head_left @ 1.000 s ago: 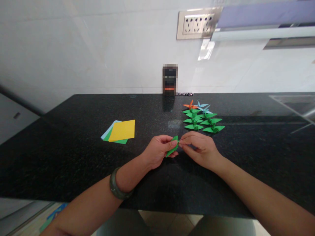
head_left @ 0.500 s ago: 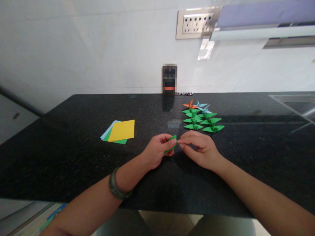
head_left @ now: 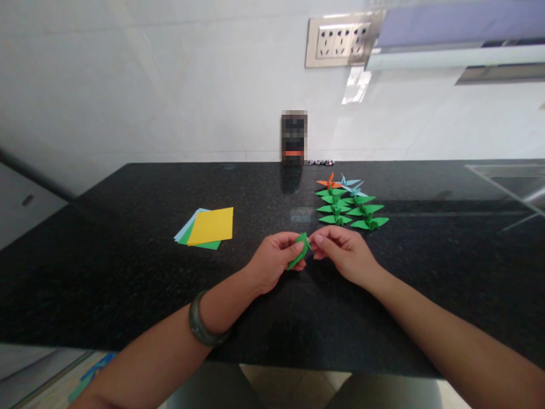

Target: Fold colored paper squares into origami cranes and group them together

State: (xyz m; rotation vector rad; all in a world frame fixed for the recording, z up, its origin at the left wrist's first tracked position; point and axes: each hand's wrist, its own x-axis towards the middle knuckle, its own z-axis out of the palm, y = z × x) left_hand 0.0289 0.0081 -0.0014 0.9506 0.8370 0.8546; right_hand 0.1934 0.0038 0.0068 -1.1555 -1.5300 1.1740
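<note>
Between thumb and fingers, my left hand pinches a small folded piece of green origami paper. My right hand has its thumb and forefinger closed on the paper's right tip, which they mostly hide. Just beyond my right hand stand several finished paper cranes: green ones in two rows, an orange one, and light blue ones at the back. To the left lies a small fan of square paper sheets, yellow on top with green and light blue beneath.
Everything rests on a black speckled countertop. A dark, blurred-out upright object leans at the white wall, with a beaded string beside it. A socket panel is above. A sink edge shows at the far right.
My right thumb has shifted up onto the paper's tip, and the right fingers have curled in more. The green paper has turned slightly, showing more of its face. Cranes and sheets stay put.
</note>
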